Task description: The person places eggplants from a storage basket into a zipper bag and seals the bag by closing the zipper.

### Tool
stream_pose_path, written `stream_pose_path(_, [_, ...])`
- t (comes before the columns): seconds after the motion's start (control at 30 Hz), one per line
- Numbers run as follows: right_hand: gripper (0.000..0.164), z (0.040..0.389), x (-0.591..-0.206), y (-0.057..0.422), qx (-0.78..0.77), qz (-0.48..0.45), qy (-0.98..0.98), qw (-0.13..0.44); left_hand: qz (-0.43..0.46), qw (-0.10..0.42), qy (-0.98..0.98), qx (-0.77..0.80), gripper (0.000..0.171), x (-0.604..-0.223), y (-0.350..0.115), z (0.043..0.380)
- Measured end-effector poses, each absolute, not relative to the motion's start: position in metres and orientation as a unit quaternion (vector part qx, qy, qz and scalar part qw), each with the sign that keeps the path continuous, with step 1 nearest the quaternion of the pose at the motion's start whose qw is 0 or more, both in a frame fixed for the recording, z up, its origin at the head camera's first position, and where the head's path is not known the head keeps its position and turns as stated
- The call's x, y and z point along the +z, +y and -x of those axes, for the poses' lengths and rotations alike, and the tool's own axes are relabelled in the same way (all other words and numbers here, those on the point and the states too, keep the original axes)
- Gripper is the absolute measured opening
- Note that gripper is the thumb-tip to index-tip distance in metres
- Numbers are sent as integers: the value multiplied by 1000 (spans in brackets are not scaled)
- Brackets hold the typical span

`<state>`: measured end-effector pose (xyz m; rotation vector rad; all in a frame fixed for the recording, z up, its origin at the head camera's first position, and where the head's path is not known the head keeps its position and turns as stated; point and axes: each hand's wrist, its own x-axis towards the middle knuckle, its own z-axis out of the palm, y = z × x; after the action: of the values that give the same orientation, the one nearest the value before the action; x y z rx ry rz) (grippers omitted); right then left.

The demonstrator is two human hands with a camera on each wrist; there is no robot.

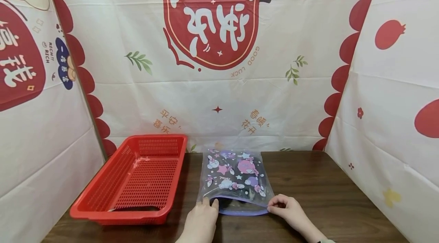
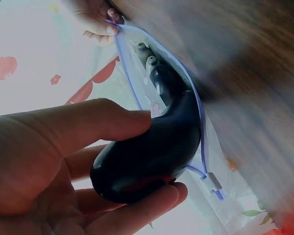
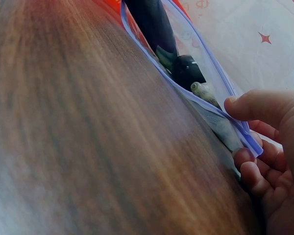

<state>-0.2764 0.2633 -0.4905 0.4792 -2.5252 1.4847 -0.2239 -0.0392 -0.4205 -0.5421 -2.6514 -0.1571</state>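
The bench [image 1: 326, 197] carries a red basket [image 1: 133, 182] at the left and just beside it a bag [image 1: 234, 180] printed with cartoons. The bag lies flat, its long axis runs away from the person, and its open mouth faces the person. A dark eggplant [image 2: 152, 152] lies in the mouth, its stem end pointing into the bag. The left hand [image 1: 200, 222] curls its grip around the eggplant's round end. The right hand [image 1: 288, 208] pinches the bag's purple zip edge at the right corner.
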Motion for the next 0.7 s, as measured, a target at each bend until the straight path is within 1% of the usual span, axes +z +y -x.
stream_pose_path(0.17, [8,278,-491,263,499,-162,-847,87,187,171,-965,-70,51,-420,-39,227])
stream_pose_path(0.27, [8,278,-491,262,499,-165,-846,90,187,150,-968,-75,53,-418,-40,226])
stream_pose_path(0.47, [8,279,-491,261,500,-166,-845,91,204,99,-970,-86,46,-408,-39,222])
stream_pose_path(0.57, [8,279,-492,262,502,-166,-844,89,216,103,-967,-82,38,-405,-38,219])
stream_pose_path(0.7, [8,278,-493,262,504,-164,-843,89,226,123,-963,-79,31,-405,-38,216])
